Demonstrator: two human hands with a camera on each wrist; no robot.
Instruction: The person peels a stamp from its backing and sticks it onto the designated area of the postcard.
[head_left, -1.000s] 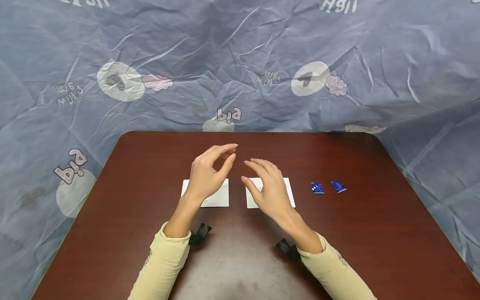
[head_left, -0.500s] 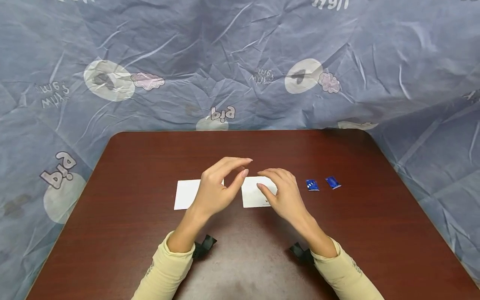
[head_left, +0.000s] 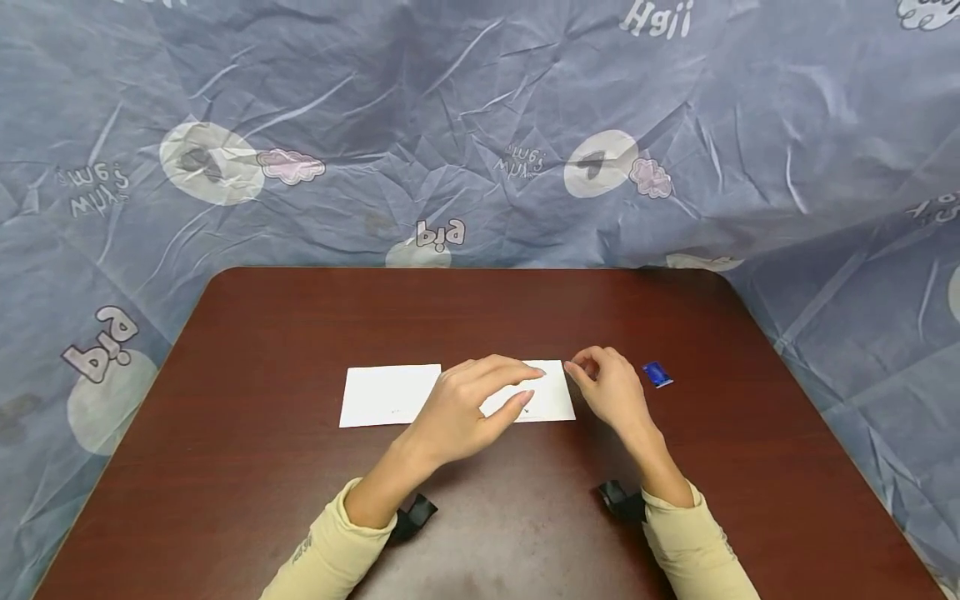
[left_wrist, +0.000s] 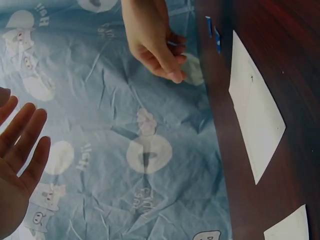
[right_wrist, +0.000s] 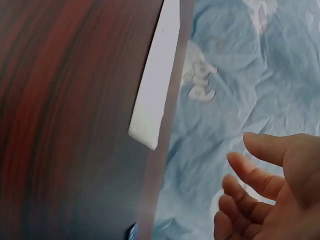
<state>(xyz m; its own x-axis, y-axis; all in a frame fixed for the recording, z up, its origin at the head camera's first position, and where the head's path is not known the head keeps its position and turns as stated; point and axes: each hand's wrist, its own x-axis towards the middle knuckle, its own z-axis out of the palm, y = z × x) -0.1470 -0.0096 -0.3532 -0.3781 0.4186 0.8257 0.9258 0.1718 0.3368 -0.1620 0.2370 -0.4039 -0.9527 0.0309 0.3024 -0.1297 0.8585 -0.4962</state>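
Two flat white rectangles, card or paper, lie side by side on the table: a left one (head_left: 390,395) and a right one (head_left: 557,395) with a small dark mark. Over the gap between them my left hand (head_left: 472,408) hovers, fingers extended and thumb apart, holding nothing. Beyond the right rectangle's edge, my right hand (head_left: 617,393) is in the air with loosely bent fingers and nothing in them. A small blue packet (head_left: 657,374) lies to its right. The second blue packet (left_wrist: 209,26) is hidden behind my right hand in the head view but shows in the left wrist view.
The brown wooden table (head_left: 375,317) carries everything. A blue-grey printed cloth (head_left: 450,125) hangs behind it and along its sides. Black straps (head_left: 414,518) are on both wrists.
Both hands have moved right and somewhat toward me. The right hand now covers the nearer blue packet, its fingers more bent. The left hand has left the left rectangle. The camera view has shifted slightly.
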